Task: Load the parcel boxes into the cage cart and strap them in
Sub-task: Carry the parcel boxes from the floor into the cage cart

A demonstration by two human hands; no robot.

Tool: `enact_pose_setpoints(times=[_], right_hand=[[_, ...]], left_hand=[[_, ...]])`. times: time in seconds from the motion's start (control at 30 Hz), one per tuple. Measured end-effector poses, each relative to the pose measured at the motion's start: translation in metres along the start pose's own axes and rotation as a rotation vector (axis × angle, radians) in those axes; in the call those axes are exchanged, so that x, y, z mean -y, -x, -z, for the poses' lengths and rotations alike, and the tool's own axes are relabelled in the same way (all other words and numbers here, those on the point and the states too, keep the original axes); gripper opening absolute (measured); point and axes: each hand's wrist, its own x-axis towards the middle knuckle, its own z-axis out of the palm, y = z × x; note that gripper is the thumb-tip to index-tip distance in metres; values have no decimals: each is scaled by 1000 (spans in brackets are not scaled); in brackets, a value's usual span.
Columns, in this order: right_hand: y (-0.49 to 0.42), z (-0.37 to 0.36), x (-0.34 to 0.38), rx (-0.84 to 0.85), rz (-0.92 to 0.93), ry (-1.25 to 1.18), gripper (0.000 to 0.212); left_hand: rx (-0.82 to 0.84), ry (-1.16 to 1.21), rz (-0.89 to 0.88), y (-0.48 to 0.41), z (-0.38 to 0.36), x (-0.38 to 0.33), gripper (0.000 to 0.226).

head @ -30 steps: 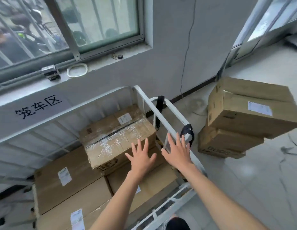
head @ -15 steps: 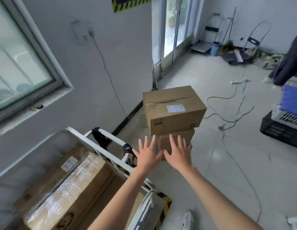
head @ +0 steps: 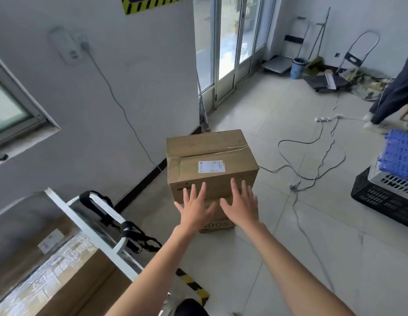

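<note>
A brown parcel box [head: 210, 160] with a white label stands on a smaller box [head: 218, 225] on the floor by the wall. My left hand [head: 194, 208] and my right hand [head: 240, 205] are stretched out with fingers spread, just in front of the upper box's near face, holding nothing. At the lower left is the white cage cart [head: 84, 226], with black straps [head: 132, 233] hanging on its side rail. Inside it lies a box wrapped in clear tape [head: 45, 277] among other boxes.
Loose cables [head: 312, 169] trail over the tiled floor to the right. A black crate [head: 380, 197] with a blue crate [head: 401, 153] on it stands at the right edge. A person's leg [head: 394, 96] is at the far right. Hand trucks lean at the back.
My view has swung right from the cage cart to the stacked boxes on the floor. Both hands have left the cart and now reach toward the upper box.
</note>
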Motion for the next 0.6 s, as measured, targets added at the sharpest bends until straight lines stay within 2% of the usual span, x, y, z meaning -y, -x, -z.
enact_pose_setpoints(times=[0.2, 0.37, 0.6], right_hand=[[-74, -6, -27, 79, -22, 3, 82], [-165, -18, -41, 162, -37, 74, 82], [-287, -16, -60, 270, -136, 163, 88]], left_hand=[[19, 23, 125, -70, -9, 8, 79], [21, 25, 254, -162, -17, 32, 84], [-20, 154, 528, -286, 7, 76, 91]])
